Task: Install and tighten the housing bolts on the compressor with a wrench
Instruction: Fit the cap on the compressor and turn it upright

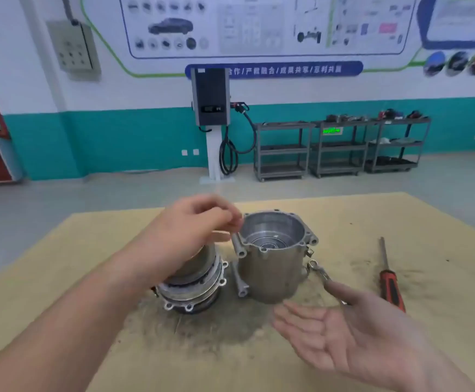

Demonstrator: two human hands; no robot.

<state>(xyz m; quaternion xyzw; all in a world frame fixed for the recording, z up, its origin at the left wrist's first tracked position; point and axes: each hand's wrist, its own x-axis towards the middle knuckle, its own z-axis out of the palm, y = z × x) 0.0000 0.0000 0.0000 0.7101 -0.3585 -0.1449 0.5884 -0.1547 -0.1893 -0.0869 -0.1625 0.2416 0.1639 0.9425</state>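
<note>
The compressor housing, an open grey metal cup with bolt lugs round its rim, stands upright on the table. To its left stands the other compressor section, a flanged round assembly, partly under my left wrist. My left hand hovers at the housing's left rim with its fingertips bent together. They are blurred, so I cannot tell whether they pinch anything. My right hand lies palm up with straight fingers in front of the housing and holds nothing. A small wrench lies right of the housing, its handle running behind my right fingers.
A screwdriver with a red and black handle lies to the right on the tan table. Dark grime stains the board around the parts. Beyond the table stand a charging post and grey shelf carts by the wall.
</note>
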